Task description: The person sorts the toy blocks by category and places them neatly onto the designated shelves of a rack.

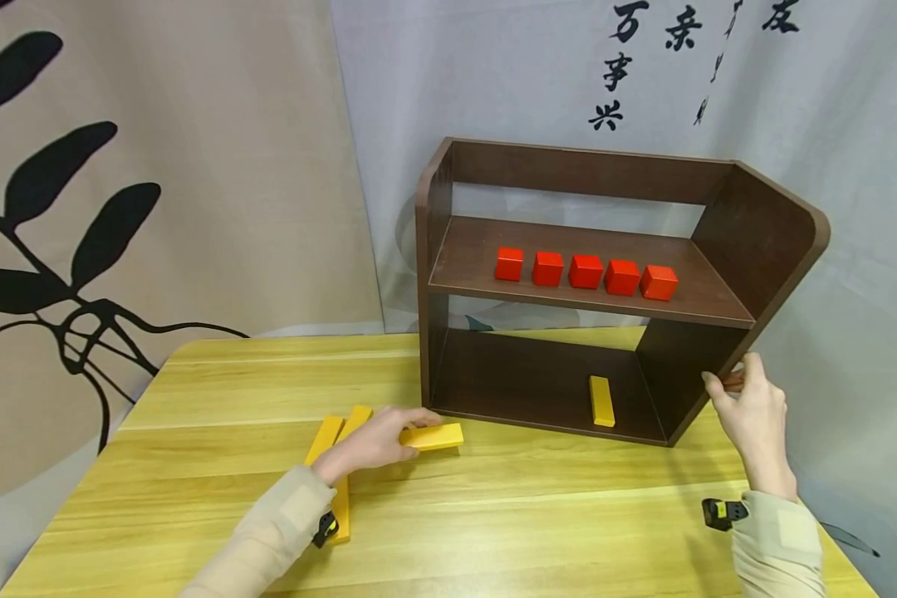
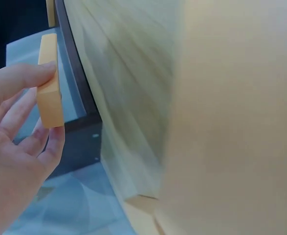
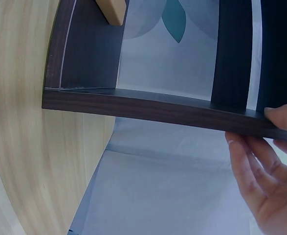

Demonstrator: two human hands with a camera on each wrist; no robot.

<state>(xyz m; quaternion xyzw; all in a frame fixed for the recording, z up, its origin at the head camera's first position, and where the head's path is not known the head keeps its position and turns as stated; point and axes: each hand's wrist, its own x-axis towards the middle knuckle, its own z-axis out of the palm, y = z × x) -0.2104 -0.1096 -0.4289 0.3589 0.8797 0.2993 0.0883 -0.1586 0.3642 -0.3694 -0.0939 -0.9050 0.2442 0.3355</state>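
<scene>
In the head view my left hand [image 1: 374, 442] pinches a yellow rectangular block [image 1: 439, 437] between thumb and fingers, just above the table in front of the shelf's left corner. The left wrist view shows the thumb on one side of this block [image 2: 49, 95] and fingers on the other. My right hand [image 1: 757, 423] grips the front edge of the right side panel of a dark brown two-tier shelf [image 1: 766, 237]. Thumb inside and fingers outside show in the right wrist view. One yellow block [image 1: 601, 401] lies on the bottom tier, towards the right.
Several red cubes [image 1: 586, 272] stand in a row on the upper tier. More yellow blocks [image 1: 325, 438] lie on the wooden table [image 1: 217, 432] by my left forearm, partly hidden by it. A printed cloth [image 1: 269, 166] hangs behind the table.
</scene>
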